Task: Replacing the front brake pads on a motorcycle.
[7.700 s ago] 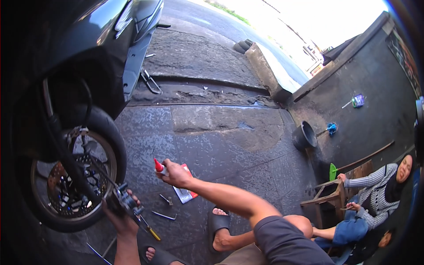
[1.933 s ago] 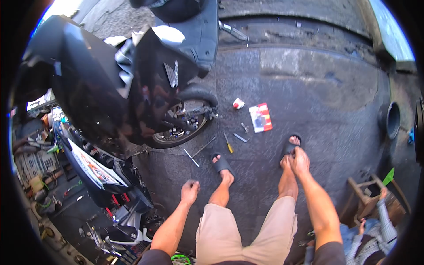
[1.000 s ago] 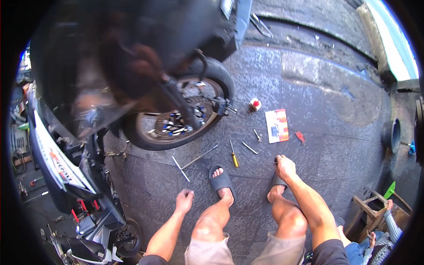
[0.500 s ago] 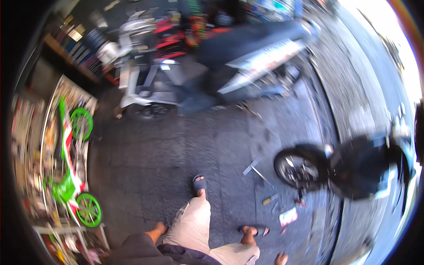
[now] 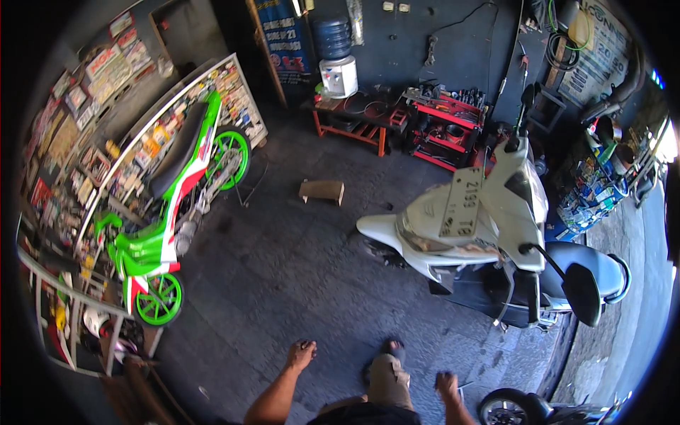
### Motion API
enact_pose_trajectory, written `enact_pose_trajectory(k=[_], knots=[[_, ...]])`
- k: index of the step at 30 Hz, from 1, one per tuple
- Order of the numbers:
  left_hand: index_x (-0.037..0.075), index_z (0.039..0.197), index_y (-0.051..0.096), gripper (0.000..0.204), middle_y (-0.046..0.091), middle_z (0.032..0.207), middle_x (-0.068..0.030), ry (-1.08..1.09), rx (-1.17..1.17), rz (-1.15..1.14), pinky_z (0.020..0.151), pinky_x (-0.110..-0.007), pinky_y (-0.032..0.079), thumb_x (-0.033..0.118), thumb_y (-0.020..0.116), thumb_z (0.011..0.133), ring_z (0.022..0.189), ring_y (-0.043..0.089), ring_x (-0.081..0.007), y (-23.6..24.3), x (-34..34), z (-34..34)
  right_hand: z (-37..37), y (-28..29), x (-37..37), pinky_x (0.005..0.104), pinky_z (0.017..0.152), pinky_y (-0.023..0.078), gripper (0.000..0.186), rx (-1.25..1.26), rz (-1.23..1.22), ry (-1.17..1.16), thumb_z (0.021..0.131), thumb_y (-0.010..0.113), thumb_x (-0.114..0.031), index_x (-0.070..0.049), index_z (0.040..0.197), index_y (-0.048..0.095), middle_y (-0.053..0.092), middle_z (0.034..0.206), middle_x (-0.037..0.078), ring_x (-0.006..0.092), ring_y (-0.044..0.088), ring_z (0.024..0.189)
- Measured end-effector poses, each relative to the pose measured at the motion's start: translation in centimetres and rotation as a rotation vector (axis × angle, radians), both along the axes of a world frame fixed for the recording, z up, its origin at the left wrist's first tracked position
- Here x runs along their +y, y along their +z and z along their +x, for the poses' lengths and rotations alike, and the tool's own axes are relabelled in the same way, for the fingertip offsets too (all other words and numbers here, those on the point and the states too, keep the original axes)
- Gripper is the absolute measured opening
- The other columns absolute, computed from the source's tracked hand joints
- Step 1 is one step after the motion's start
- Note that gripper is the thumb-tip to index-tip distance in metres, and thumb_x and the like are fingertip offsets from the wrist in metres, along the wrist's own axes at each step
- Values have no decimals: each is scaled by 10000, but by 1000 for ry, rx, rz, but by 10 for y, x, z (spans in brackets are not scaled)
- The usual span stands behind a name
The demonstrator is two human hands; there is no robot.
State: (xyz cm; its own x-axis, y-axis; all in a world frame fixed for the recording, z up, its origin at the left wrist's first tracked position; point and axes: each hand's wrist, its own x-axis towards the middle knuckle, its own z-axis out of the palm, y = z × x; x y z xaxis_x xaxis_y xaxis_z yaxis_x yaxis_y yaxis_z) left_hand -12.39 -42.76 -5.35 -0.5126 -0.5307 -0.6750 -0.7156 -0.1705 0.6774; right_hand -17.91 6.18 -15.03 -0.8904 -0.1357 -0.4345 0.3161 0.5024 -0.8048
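A dark paved floor (image 5: 283,276) runs through this workshop. On it, from where I stand, the person's left hand (image 5: 302,354) has its fingers curled inward; I can't tell whether they enclose anything. The right hand (image 5: 447,386) looks bent too, its grip equally unclear. Neither touches a machine, so I'd judge no handwork is under way; what is done or left doesn't show. The forearms (image 5: 275,397) reach forward, hands low, one each side of a leg (image 5: 389,379). Near the right hand, a wheel (image 5: 504,411) is cut by the lower edge. Beyond stand a white scooter (image 5: 425,219), a green motorbike (image 5: 145,248) and a red tool rack (image 5: 448,115).
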Motion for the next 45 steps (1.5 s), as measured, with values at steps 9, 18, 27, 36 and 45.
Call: enact_pose_trajectory(k=[9, 18, 27, 36, 45], knots=[[49, 854, 645, 263, 703, 882, -93, 88, -207, 0, 713, -461, 507, 270, 516, 915, 738, 658, -284, -45, -225, -128, -277, 26, -311, 387, 633, 543, 266, -63, 291, 211, 795, 637, -315, -65, 827, 723, 704, 766, 157, 251, 698, 703], [64, 835, 614, 235, 637, 801, -73, 39, -42, 38, 658, -431, 492, 251, 518, 939, 675, 598, -230, -34, -461, -275, -449, 8, -472, 428, 708, 565, 304, -97, 227, 396, 880, 542, -312, -89, 968, 728, 720, 887, 159, 241, 705, 788], [79, 816, 584, 222, 571, 720, -54, 5, 12, 193, 602, -401, 477, 232, 519, 963, 613, 539, -177, -52, -620, -446, -589, 40, -582, 524, 844, 512, 406, -188, 424, -181, 893, 485, -387, -50, 991, 688, 645, 1039, 281, 452, 622, 992], [47, 877, 580, 155, 539, 715, -33, 252, 13, -32, 551, -355, 468, 180, 554, 952, 598, 526, -146, 55, -556, -750, -700, -3, -460, 462, 803, 542, 327, -386, 519, -710, 875, 582, -368, -70, 932, 704, 677, 946, 235, 404, 660, 923], [-49, 981, 620, 315, 662, 810, -122, -443, -218, 7, 586, -358, 529, 248, 546, 903, 676, 674, -251, -23, -356, -934, -1020, -38, -291, 453, 670, 543, 178, -48, 763, -69, 827, 591, -186, -48, 788, 695, 693, 855, 177, 369, 672, 763]])
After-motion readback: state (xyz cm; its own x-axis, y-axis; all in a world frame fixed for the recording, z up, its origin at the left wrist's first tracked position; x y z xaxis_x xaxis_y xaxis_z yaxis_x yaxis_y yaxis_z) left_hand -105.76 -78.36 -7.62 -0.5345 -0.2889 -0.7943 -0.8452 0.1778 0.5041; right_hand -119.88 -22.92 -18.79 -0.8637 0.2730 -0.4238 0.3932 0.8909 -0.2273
